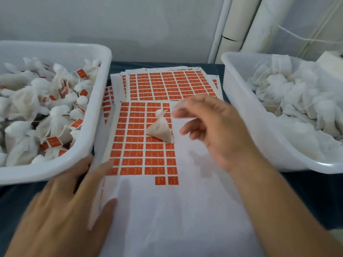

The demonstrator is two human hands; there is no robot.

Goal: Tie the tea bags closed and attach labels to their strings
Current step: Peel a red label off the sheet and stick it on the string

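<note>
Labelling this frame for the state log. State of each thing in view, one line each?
Small white gauze tea bag: tied at the neck, no label, lying on the near sheet.
Near sheet of orange labels: partly used, right side and bottom bare.
Left white plastic bin: full of labelled bags.
Right white plastic bin: holds unlabelled bags.
Left hand: flat on the sheet.
Right hand: blurred, grip unclear.
</note>
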